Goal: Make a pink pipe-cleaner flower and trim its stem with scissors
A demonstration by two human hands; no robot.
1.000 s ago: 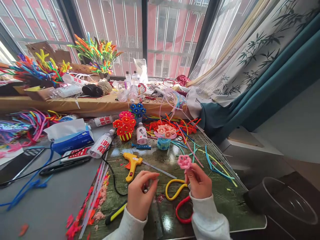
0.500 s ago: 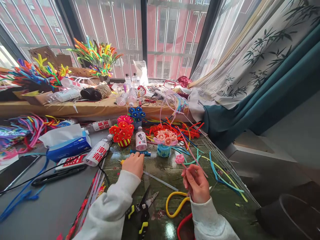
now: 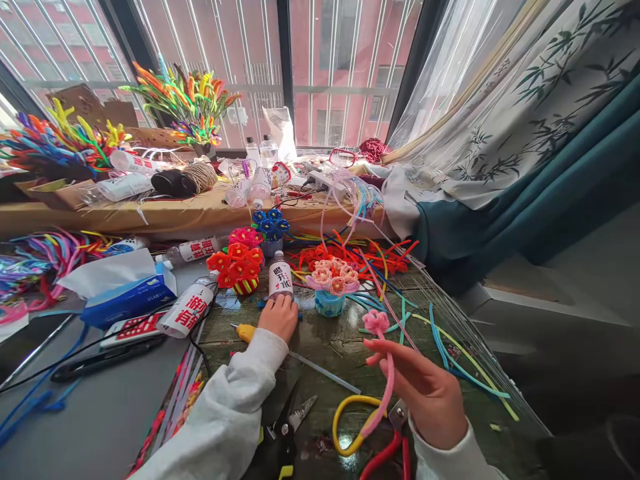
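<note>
Since the last frame, left hand shifted toward 1 o'clock, now over the blue strip; right hand loosened from its pinch, and pink flower shows its full stem. Flower's just off the right hand at 10-11 o'clock, in the air, head up, stem bowing down to 7. Right fingers loosely spread, fairly straight, stem caught among them. Left fingers bent, palm down, tips at the base of the labelled bottle; can't tell if they grip anything.

From the flower head: blue pot with peach flowers at 10; clear stick at 7-8, black shears beyond it, blades parted; yellow-and-red-handled tool at 6. Yellow glue gun sits at left hand's 8, partly hidden.
</note>
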